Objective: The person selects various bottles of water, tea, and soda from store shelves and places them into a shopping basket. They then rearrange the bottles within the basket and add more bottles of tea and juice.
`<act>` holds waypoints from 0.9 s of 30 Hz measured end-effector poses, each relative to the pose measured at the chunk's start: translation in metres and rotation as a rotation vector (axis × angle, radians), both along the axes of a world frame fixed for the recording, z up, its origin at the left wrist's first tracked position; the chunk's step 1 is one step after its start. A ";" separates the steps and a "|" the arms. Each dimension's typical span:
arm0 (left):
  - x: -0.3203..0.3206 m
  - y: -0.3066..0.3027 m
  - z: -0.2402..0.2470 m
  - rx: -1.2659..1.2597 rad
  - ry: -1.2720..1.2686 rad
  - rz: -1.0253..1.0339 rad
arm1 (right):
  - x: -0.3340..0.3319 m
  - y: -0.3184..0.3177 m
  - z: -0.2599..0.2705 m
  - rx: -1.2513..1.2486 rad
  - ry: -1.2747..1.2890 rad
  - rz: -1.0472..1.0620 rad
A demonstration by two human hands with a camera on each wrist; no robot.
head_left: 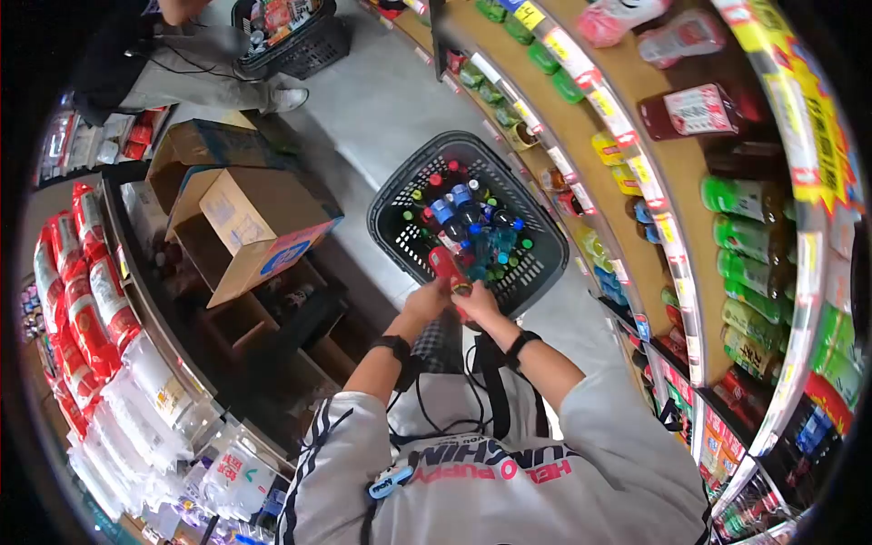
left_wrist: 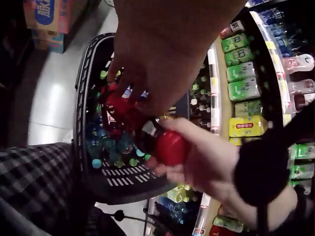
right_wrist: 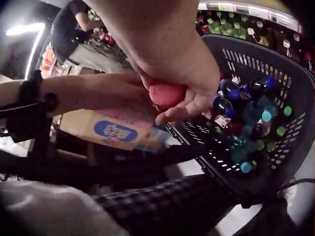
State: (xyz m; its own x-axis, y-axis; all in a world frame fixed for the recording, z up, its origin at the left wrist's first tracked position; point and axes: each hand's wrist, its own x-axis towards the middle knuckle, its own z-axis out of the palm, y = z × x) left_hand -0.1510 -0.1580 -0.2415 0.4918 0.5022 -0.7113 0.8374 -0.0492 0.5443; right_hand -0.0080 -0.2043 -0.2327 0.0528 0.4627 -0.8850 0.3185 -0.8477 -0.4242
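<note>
Both hands meet over the near edge of a dark plastic shopping basket [head_left: 540,277] full of drink bottles. My left hand [head_left: 427,298] grips a red bottle [head_left: 447,263], which slants over the basket's contents. Close beside it, my right hand [head_left: 480,302] curls round a red, round-ended bottle [right_wrist: 166,94]; whether both hands share one bottle I cannot tell. In the left wrist view the left hand's fingers [left_wrist: 129,78] bend over dark red plastic. Inside the basket lie bottles with blue caps [right_wrist: 231,92], green caps [right_wrist: 280,131] and red caps.
Shelves of bottled drinks [head_left: 745,238] curve along the right. On the left stand an open cardboard box [head_left: 245,209] and a rack with red packets [head_left: 86,309]. Another person [head_left: 186,77] is near a second basket [head_left: 313,50] at the upper left.
</note>
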 end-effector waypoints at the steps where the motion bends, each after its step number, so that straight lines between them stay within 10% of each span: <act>1: -0.002 -0.002 -0.009 -0.045 -0.069 0.122 | -0.008 0.004 -0.032 0.025 -0.108 0.018; 8: -0.013 -0.013 -0.068 -0.088 -0.315 0.532 | -0.058 0.031 -0.168 -0.014 -0.232 -0.382; 11: -0.028 -0.026 -0.097 -0.142 -0.299 0.651 | -0.061 0.043 -0.177 0.230 -0.270 0.040; 17: -0.054 -0.049 -0.105 -0.224 -0.196 0.656 | -0.047 0.007 -0.240 0.418 -0.200 0.259; 18: -0.056 -0.053 -0.103 -0.221 -0.224 0.667 | -0.056 -0.006 -0.256 0.310 -0.190 -0.002; 27: -0.041 -0.057 -0.026 -0.157 -0.187 0.541 | -0.015 -0.098 -0.196 0.322 0.123 0.513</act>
